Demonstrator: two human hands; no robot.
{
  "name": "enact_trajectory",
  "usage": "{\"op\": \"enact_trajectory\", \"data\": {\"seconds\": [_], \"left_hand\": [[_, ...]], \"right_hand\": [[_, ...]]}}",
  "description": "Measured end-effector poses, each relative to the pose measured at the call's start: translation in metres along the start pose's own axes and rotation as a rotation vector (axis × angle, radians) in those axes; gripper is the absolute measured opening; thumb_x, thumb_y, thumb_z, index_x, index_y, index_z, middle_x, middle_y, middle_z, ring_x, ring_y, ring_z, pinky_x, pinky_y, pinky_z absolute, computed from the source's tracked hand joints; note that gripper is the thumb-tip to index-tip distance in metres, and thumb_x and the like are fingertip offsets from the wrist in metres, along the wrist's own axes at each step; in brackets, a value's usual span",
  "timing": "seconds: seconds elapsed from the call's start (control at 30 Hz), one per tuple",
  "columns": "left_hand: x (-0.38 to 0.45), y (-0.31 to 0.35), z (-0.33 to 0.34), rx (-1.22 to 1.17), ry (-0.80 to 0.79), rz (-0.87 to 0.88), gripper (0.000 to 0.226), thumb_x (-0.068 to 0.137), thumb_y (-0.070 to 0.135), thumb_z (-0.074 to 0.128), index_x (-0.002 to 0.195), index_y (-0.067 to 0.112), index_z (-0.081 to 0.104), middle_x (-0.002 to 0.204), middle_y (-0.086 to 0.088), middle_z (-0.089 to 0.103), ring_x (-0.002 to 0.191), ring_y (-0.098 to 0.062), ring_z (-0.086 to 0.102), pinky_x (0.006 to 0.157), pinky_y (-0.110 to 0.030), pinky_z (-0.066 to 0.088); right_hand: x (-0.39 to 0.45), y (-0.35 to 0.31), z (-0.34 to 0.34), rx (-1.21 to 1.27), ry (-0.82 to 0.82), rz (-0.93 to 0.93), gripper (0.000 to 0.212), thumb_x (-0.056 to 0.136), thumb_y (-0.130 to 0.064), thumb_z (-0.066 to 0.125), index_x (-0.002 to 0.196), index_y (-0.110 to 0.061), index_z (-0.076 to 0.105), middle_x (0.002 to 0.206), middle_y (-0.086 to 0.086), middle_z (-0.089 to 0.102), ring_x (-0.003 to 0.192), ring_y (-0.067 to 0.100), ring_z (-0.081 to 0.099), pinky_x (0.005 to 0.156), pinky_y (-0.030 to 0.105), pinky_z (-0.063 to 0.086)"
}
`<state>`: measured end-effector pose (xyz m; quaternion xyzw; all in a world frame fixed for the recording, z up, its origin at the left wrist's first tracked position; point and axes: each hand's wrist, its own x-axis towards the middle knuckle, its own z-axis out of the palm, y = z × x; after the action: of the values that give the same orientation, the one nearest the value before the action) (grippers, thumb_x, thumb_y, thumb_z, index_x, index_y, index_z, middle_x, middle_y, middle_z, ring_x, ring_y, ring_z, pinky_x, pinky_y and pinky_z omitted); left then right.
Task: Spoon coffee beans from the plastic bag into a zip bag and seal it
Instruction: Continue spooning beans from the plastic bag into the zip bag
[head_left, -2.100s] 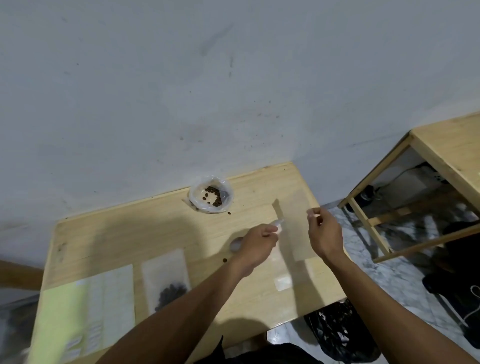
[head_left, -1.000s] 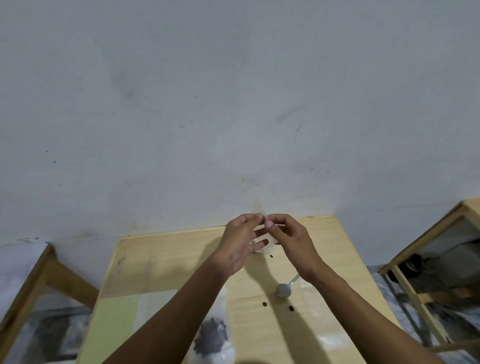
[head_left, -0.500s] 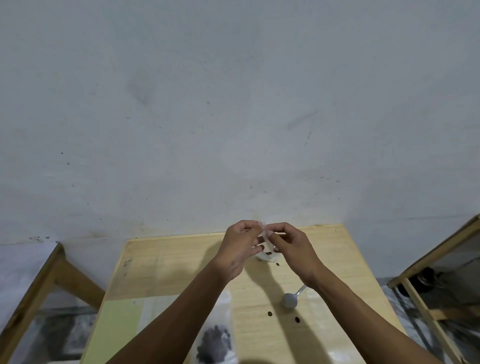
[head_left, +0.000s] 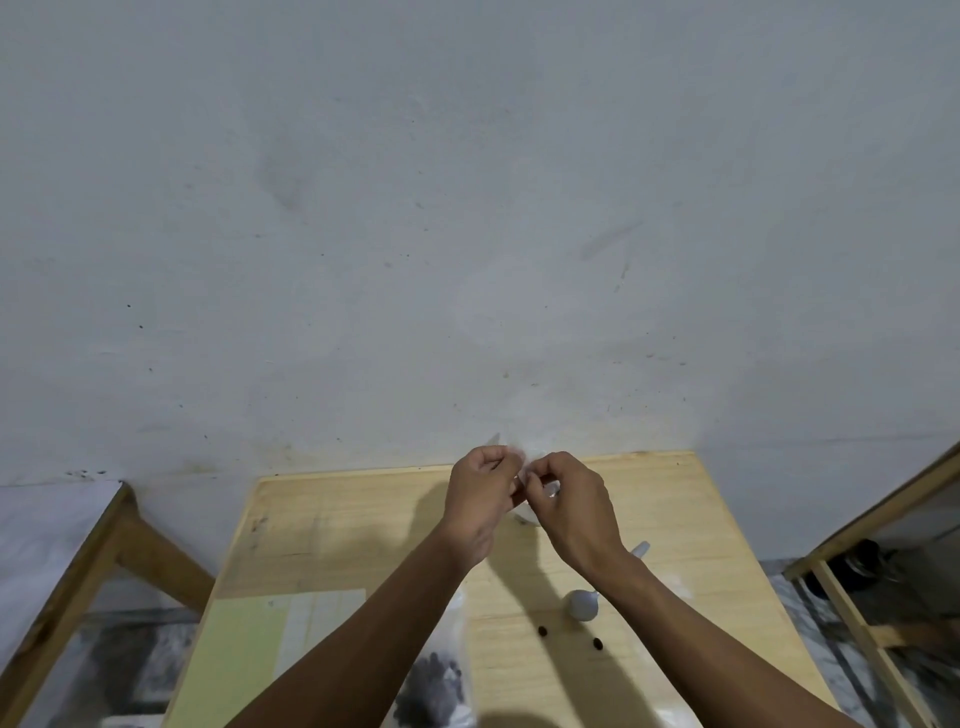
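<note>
Your left hand (head_left: 480, 493) and right hand (head_left: 574, 506) pinch zip bag (head_left: 519, 467) mouth, raised above table (head_left: 337, 530) far edge, likely parting it for beans. Spoon (head_left: 584, 603) parked near right edge.

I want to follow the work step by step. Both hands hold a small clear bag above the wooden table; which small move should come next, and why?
Probably pull the clear plastic zip bag's mouth open. The left hand and right hand both pinch its top edge, no beans show in it, and the grey spoon lies unused on the light wooden table.
</note>
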<state>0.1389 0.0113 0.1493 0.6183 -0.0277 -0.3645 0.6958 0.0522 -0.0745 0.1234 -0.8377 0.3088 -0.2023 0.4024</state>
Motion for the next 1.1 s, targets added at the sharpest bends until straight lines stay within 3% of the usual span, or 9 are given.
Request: {"op": "enact_trajectory", "data": {"seconds": [0.27, 0.43, 0.53, 0.6, 0.67, 0.73, 0.8, 0.9, 1.1], "left_hand": [[0.000, -0.005, 0.000, 0.026, 0.057, -0.004, 0.013, 0.091, -0.001, 0.058, 0.083, -0.001, 0.068, 0.084, -0.018, 0.073, 0.078, -0.024, 0.073, 0.071, -0.027, 0.061], [0.005, -0.010, -0.009, 0.410, 0.099, 0.076, 0.028, 0.083, 0.005, 0.057, 0.058, 0.013, 0.067, 0.068, -0.010, 0.072, 0.075, -0.024, 0.074, 0.074, -0.036, 0.061], [0.011, -0.018, -0.019, 0.590, 0.092, 0.079, 0.024, 0.071, 0.014, 0.054, 0.048, 0.016, 0.060, 0.058, -0.002, 0.062, 0.061, -0.022, 0.063, 0.063, -0.031, 0.051], [0.008, -0.020, -0.023, 0.707, 0.069, 0.071, 0.013, 0.068, 0.019, 0.053, 0.056, 0.017, 0.058, 0.061, 0.000, 0.055, 0.058, -0.017, 0.049, 0.056, -0.028, 0.042], [0.005, -0.018, -0.024, 0.761, 0.095, 0.111, 0.005, 0.072, 0.020, 0.058, 0.073, 0.015, 0.060, 0.075, 0.005, 0.059, 0.063, -0.017, 0.050, 0.061, -0.027, 0.043], [0.005, -0.019, -0.027, 0.821, 0.112, 0.206, 0.037, 0.079, 0.020, 0.064, 0.115, 0.018, 0.057, 0.115, 0.009, 0.055, 0.096, -0.014, 0.058, 0.081, -0.023, 0.042], [0.006, -0.020, -0.033, 0.922, 0.030, 0.364, 0.070, 0.083, 0.019, 0.063, 0.147, 0.021, 0.034, 0.149, 0.009, 0.031, 0.130, -0.009, 0.041, 0.102, -0.018, 0.029], [0.007, -0.029, -0.041, 1.087, -0.116, 0.397, 0.069, 0.088, 0.028, 0.055, 0.151, 0.030, 0.027, 0.160, 0.014, 0.018, 0.149, -0.008, 0.014, 0.119, -0.031, 0.020], [0.008, -0.023, -0.040, 1.131, -0.219, 0.185, 0.059, 0.096, 0.038, 0.045, 0.151, 0.022, 0.030, 0.157, 0.007, 0.033, 0.143, -0.013, 0.032, 0.110, -0.026, 0.026]], "right_hand": [[0.003, 0.006, 0.002, 0.015, 0.007, -0.009, 0.013, 0.092, -0.030, 0.062, 0.080, -0.025, 0.063, 0.081, -0.013, 0.067, 0.080, 0.002, 0.062, 0.070, 0.028, 0.051], [0.003, 0.008, 0.003, -0.077, -0.028, 0.008, 0.019, 0.094, -0.023, 0.056, 0.076, -0.020, 0.052, 0.069, -0.005, 0.064, 0.063, 0.013, 0.059, 0.061, 0.036, 0.049], [0.012, 0.009, -0.005, -0.113, 0.049, 0.034, 0.018, 0.094, -0.019, 0.053, 0.076, -0.016, 0.049, 0.063, -0.001, 0.060, 0.057, 0.015, 0.057, 0.056, 0.035, 0.046], [0.019, 0.009, -0.012, -0.118, 0.034, 0.062, 0.017, 0.093, -0.019, 0.053, 0.076, -0.017, 0.050, 0.061, -0.004, 0.061, 0.054, 0.010, 0.058, 0.053, 0.031, 0.045], [0.020, 0.010, -0.014, -0.117, 0.002, 0.066, 0.018, 0.094, -0.020, 0.054, 0.076, -0.017, 0.051, 0.062, -0.005, 0.062, 0.051, 0.006, 0.057, 0.050, 0.025, 0.042], [0.018, 0.011, -0.012, -0.108, -0.029, 0.055, 0.018, 0.095, -0.020, 0.054, 0.077, -0.016, 0.052, 0.067, -0.005, 0.063, 0.054, 0.004, 0.059, 0.049, 0.020, 0.041], [0.016, 0.012, -0.012, -0.083, -0.051, 0.032, 0.018, 0.095, -0.019, 0.052, 0.077, -0.016, 0.051, 0.069, -0.003, 0.063, 0.056, 0.007, 0.060, 0.052, 0.024, 0.045], [0.015, 0.014, -0.012, -0.078, -0.054, -0.001, 0.018, 0.095, -0.016, 0.051, 0.077, -0.017, 0.047, 0.066, 0.000, 0.062, 0.056, 0.017, 0.060, 0.056, 0.039, 0.050], [0.009, 0.019, -0.007, -0.140, 0.014, -0.115, 0.021, 0.095, -0.011, 0.049, 0.078, -0.020, 0.040, 0.071, 0.002, 0.054, 0.058, 0.025, 0.053, 0.054, 0.040, 0.044]]}}
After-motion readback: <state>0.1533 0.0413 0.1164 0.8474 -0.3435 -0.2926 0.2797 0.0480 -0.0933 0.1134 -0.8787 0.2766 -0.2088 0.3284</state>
